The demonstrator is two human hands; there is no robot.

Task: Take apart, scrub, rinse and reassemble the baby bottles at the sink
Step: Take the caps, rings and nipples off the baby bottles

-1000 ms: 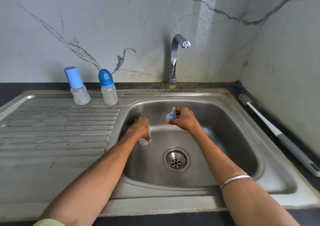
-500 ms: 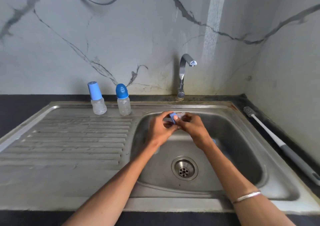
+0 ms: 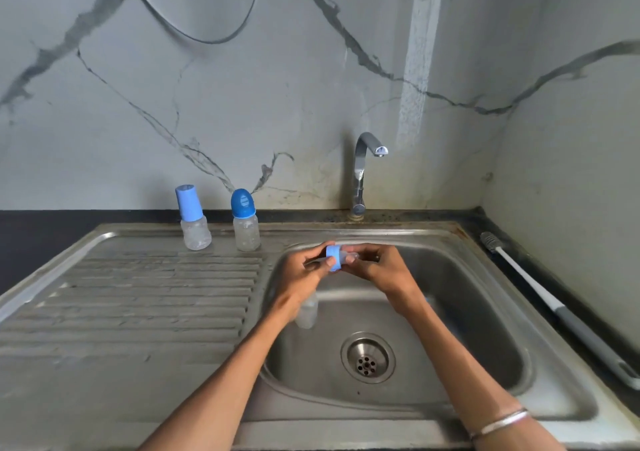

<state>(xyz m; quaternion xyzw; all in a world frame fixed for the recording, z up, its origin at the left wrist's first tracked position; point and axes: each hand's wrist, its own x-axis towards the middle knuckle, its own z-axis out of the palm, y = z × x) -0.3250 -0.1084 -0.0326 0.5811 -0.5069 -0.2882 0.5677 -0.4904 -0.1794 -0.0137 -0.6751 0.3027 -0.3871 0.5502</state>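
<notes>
Both my hands are up over the far edge of the sink [image 3: 540,315], forearms angling in from the near corners and meeting at the middle. Left hand [image 3: 304,270] pinches the blue collar [image 3: 334,258] with thumb and fingers curled round it. Right hand [image 3: 377,268] pinches the clear teat [image 3: 351,256] that sticks out of the collar to the right. The hands are together, fingertips nearly touching across the part. A silver bangle [image 3: 498,424] sits on my right forearm, near the bottom edge.

A clear bottle body [image 3: 306,313] lies in the basin just under my left wrist, partly hidden. Something blue [image 3: 430,300] shows behind my right wrist; cannot tell what it is. The drain [image 3: 367,359] is near-centre in the basin.

Two capped bottles stand on the far side of the drainboard [image 3: 131,312]: left bottle [image 3: 194,218] has a straight light-blue cap, right bottle [image 3: 245,221] a rounded darker cap with a raised mark, unreadable. No legible text anywhere.

The tap [image 3: 363,173] is at the far rim. A brush [image 3: 554,308] lies on the right counter.
</notes>
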